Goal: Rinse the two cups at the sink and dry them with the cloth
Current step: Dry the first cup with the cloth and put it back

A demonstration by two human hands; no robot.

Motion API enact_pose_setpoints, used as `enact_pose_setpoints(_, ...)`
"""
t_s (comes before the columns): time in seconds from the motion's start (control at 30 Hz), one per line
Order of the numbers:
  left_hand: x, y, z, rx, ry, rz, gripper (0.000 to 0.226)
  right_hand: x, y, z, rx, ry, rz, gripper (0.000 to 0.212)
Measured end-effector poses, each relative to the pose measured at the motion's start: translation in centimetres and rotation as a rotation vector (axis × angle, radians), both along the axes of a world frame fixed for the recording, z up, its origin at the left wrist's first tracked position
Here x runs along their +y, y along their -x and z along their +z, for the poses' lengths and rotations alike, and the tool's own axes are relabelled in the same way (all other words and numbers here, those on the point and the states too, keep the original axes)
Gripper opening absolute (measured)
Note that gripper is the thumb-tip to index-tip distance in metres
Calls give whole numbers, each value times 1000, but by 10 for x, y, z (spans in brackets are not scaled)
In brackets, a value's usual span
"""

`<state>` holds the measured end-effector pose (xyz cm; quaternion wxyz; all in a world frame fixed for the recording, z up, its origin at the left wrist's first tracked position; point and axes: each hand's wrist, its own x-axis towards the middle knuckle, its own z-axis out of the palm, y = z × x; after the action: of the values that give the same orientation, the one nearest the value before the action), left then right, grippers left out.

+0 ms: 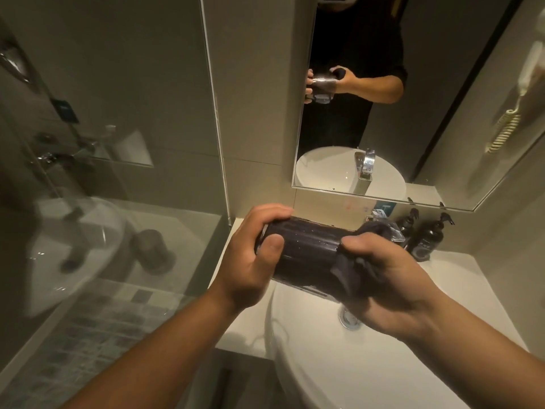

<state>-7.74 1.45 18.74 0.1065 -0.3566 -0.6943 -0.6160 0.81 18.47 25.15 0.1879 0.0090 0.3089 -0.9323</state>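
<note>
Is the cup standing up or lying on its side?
On its side. The clear glass cup lies level between the left hand and right hand, with the dark cloth stuffed inside.

A: Cup (306,252) lay sideways; its mouth was hidden by the cloth (351,270) and right hand (392,287). The base was covered by the left hand (250,261).

B: Second cup?

A: A glassy shape (393,231) behind the cloth, too obscured to tell. The sink (309,364) ran off the bottom edge. Bottle (424,240) labels were too small to read.
</note>
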Motion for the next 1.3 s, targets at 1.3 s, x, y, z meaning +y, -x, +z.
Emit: enact_pose_setpoints(1.3,28,12,-21,-1211,-458,-411,71,12,24,-39,899,-1865,-235,110)
